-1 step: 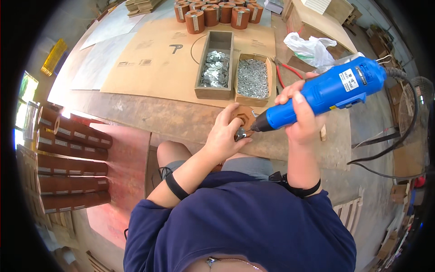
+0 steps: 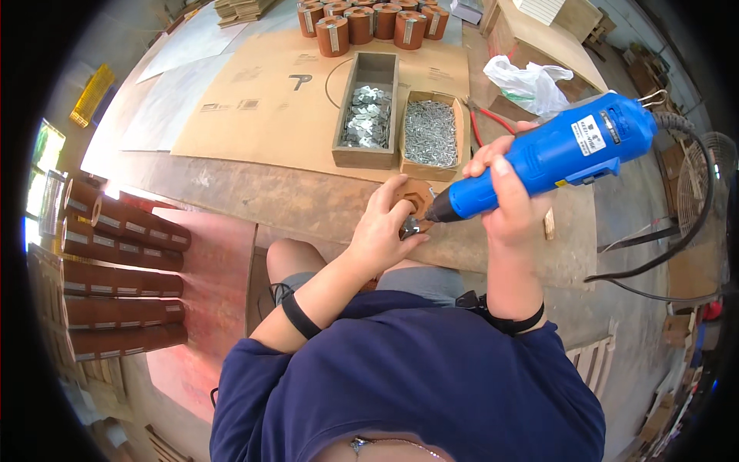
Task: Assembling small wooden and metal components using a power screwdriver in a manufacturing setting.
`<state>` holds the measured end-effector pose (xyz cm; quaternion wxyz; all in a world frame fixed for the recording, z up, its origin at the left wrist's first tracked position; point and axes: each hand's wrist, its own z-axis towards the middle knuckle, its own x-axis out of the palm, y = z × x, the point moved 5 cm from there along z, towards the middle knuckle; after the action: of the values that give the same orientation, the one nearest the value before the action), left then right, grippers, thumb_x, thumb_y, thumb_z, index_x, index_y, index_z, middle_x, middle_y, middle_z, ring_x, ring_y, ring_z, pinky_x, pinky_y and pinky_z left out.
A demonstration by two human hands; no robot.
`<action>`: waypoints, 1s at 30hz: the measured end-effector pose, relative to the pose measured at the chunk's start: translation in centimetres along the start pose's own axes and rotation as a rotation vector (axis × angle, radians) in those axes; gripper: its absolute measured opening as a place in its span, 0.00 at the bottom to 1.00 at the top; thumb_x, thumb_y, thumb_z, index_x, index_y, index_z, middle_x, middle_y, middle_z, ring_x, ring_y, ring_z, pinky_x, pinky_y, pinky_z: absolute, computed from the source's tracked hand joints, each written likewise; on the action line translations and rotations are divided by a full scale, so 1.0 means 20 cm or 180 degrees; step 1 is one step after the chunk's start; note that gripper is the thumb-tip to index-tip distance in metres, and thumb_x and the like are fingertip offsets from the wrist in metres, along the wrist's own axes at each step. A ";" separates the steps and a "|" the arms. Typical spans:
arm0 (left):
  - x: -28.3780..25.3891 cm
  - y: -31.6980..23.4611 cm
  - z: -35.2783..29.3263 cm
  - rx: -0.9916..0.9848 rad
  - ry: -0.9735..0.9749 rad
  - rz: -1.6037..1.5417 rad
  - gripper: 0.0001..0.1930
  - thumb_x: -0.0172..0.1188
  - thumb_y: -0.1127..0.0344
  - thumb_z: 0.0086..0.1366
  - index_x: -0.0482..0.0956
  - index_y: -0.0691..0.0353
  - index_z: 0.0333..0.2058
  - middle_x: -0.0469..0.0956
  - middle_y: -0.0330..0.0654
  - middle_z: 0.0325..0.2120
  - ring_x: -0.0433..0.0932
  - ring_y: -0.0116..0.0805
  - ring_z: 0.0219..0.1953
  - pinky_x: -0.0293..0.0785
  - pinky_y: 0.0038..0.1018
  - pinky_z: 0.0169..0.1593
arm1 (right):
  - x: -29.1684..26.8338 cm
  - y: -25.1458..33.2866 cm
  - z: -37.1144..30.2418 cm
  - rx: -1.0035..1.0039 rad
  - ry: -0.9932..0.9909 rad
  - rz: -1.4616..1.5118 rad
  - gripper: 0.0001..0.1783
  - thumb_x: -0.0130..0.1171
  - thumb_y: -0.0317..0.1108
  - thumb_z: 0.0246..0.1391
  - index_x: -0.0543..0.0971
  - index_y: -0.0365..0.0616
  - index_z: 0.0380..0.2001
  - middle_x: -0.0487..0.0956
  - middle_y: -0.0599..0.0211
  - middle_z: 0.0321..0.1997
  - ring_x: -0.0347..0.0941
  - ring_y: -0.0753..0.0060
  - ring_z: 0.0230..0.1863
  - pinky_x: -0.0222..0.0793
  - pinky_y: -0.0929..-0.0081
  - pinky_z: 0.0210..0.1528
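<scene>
My right hand (image 2: 512, 192) is wrapped round a blue electric screwdriver (image 2: 562, 158). Its black nose slants down to the left and meets the edge of a reddish-brown part (image 2: 420, 192) with a many-sided hole. My left hand (image 2: 382, 219) grips that part at the table's near edge, thumb below and fingers above. Close to the thumb, a small shiny metal piece (image 2: 410, 226) shows at the part's side; my fingers partly cover it. Beyond my hands stand a wooden box (image 2: 342, 150) of flat metal pieces (image 2: 368, 119) and a carton (image 2: 426, 171) of screws (image 2: 431, 131).
Red-handled pliers (image 2: 494, 117) and a white plastic bag (image 2: 527, 81) lie to the right. Several brown cylinders (image 2: 333, 37) stand at the back on cardboard (image 2: 254, 92). More are stacked in rows (image 2: 127, 285) at the left. The screwdriver's black cable (image 2: 697, 208) loops down on the right.
</scene>
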<state>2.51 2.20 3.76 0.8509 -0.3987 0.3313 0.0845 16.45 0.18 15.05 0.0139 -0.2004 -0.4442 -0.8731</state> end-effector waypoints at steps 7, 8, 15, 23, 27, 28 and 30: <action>0.00 -0.01 -0.01 0.0091 -0.0073 -0.0101 0.22 0.68 0.67 0.36 0.68 0.63 0.31 0.56 0.55 0.51 0.60 0.56 0.50 0.63 0.39 0.50 | 0.09 -0.03 0.00 -0.0146 0.0155 -0.0186 0.26 0.53 0.17 0.39 0.59 0.35 0.45 0.71 0.64 0.25 0.70 0.75 0.25 0.68 0.77 0.30; 0.00 0.00 0.00 0.0088 -0.0080 -0.0118 0.22 0.68 0.67 0.36 0.68 0.63 0.31 0.56 0.55 0.51 0.60 0.56 0.50 0.63 0.39 0.50 | 0.09 -0.02 0.00 -0.0142 0.0163 -0.0203 0.26 0.53 0.17 0.39 0.59 0.35 0.45 0.71 0.64 0.25 0.70 0.75 0.25 0.68 0.77 0.30; -0.01 0.00 0.00 0.0066 -0.0067 -0.0124 0.21 0.68 0.67 0.36 0.68 0.63 0.30 0.56 0.55 0.50 0.60 0.55 0.49 0.62 0.39 0.50 | 0.12 -0.03 0.00 -0.0115 0.0199 -0.0282 0.26 0.52 0.17 0.38 0.59 0.34 0.44 0.71 0.64 0.26 0.70 0.76 0.25 0.68 0.77 0.31; 0.00 0.00 0.01 0.0021 -0.0097 -0.0179 0.24 0.70 0.67 0.33 0.72 0.61 0.32 0.59 0.55 0.49 0.62 0.54 0.49 0.62 0.38 0.51 | 0.12 -0.03 0.00 -0.0319 0.0378 -0.0637 0.26 0.52 0.17 0.36 0.59 0.34 0.43 0.71 0.65 0.27 0.69 0.78 0.27 0.67 0.78 0.31; -0.01 0.00 0.01 0.0092 -0.0096 -0.0172 0.23 0.69 0.68 0.34 0.70 0.62 0.32 0.58 0.54 0.49 0.61 0.54 0.49 0.62 0.39 0.50 | 0.15 -0.05 -0.01 -0.0140 0.0663 -0.0735 0.25 0.48 0.18 0.41 0.56 0.39 0.46 0.69 0.63 0.26 0.68 0.73 0.27 0.66 0.73 0.33; -0.01 -0.01 0.01 0.0138 -0.0106 -0.0183 0.22 0.68 0.69 0.34 0.68 0.63 0.30 0.57 0.55 0.50 0.61 0.55 0.48 0.63 0.39 0.49 | 0.16 -0.06 -0.01 -0.0122 0.0782 -0.0797 0.26 0.48 0.17 0.41 0.57 0.39 0.46 0.69 0.64 0.26 0.68 0.73 0.27 0.66 0.73 0.33; -0.01 0.00 0.00 0.0131 -0.0120 -0.0182 0.22 0.68 0.69 0.34 0.68 0.63 0.30 0.57 0.54 0.50 0.61 0.55 0.48 0.63 0.39 0.49 | 0.18 -0.05 -0.01 -0.0014 0.0751 -0.0679 0.25 0.48 0.17 0.41 0.57 0.40 0.45 0.69 0.64 0.26 0.68 0.73 0.28 0.66 0.74 0.34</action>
<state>2.46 2.24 3.87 0.8671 -0.3888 0.3054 0.0608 12.86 1.29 15.51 -0.0273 -0.0481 -0.4563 -0.8881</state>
